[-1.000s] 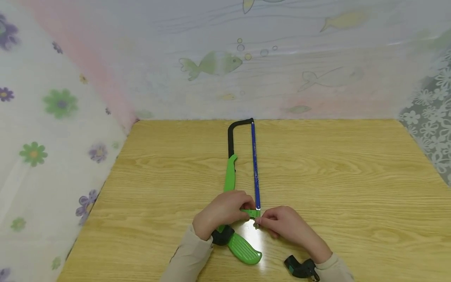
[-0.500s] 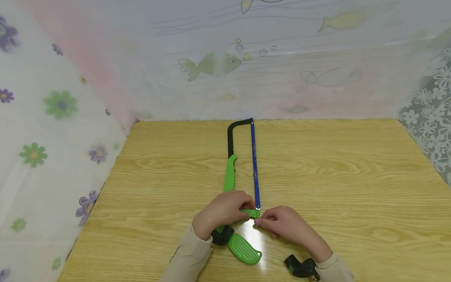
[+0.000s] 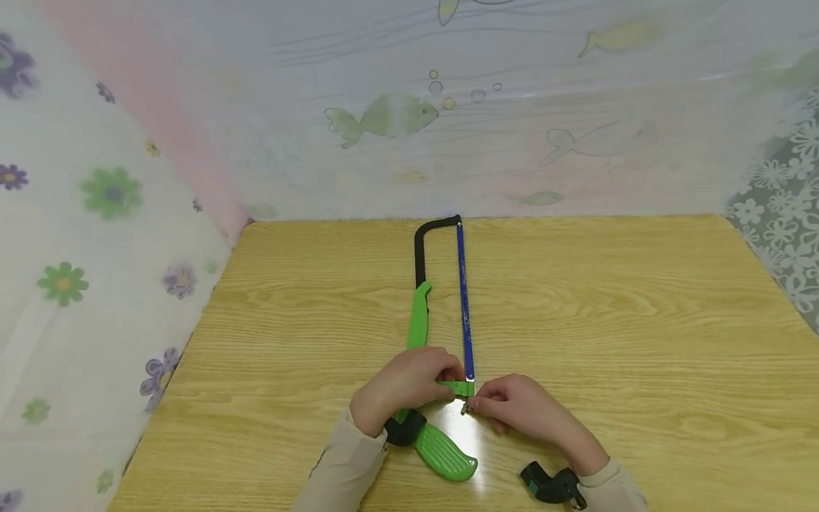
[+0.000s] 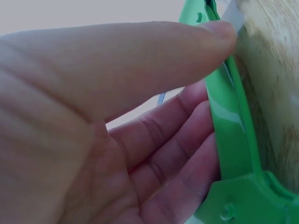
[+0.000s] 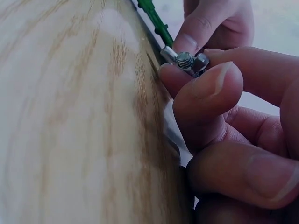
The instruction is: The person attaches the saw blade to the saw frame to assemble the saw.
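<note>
A hacksaw with a green and black frame [image 3: 418,316] lies on the table, its blue blade [image 3: 464,299] along the right side. My left hand [image 3: 409,380] grips the green frame near the handle; in the left wrist view the thumb and fingers lie against the green part [image 4: 229,126]. At the blade's near end, my right hand [image 3: 521,409] pinches a small metal wing nut [image 5: 200,61] on a threaded bolt [image 5: 184,59] between thumb and index finger. The fingers partly cover the nut. The ribbed green handle [image 3: 446,455] points toward me.
The wooden table [image 3: 608,299] extends on both sides of the saw. Patterned curtains with fish and flowers hang behind and at the left of it. Black wrist devices [image 3: 552,485] sit at both wrists.
The wing nut's wings sit at a different angle, and the right fingers have shifted slightly on it. The left hand and the hacksaw stay in place.
</note>
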The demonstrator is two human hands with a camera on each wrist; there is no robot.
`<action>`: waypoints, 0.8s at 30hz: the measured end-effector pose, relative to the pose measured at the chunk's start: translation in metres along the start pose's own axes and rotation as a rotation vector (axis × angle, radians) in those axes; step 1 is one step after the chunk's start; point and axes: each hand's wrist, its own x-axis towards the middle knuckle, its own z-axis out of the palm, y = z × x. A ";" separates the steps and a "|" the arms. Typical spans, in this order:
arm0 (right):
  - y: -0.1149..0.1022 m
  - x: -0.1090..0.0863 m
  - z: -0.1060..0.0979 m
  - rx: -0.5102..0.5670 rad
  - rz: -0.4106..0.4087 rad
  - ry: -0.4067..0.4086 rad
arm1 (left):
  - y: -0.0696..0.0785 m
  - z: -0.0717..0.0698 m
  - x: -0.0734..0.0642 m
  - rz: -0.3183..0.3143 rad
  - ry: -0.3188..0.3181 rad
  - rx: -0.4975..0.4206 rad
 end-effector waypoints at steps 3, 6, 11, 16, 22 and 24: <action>0.000 -0.001 0.000 0.013 -0.003 0.000 | 0.000 0.000 0.000 -0.002 -0.002 -0.003; -0.001 -0.001 0.000 0.022 -0.006 0.001 | 0.000 0.000 0.000 -0.002 -0.001 -0.001; -0.001 -0.001 -0.001 0.026 -0.006 0.005 | 0.001 0.000 0.000 -0.001 0.007 0.005; 0.000 -0.001 -0.002 0.052 0.011 0.016 | 0.001 0.001 0.000 0.005 0.014 -0.001; 0.000 -0.001 0.000 0.083 -0.004 0.050 | 0.001 0.001 0.000 0.004 0.009 0.001; -0.001 -0.001 0.000 0.085 -0.002 0.055 | 0.001 0.001 -0.001 0.004 0.008 -0.005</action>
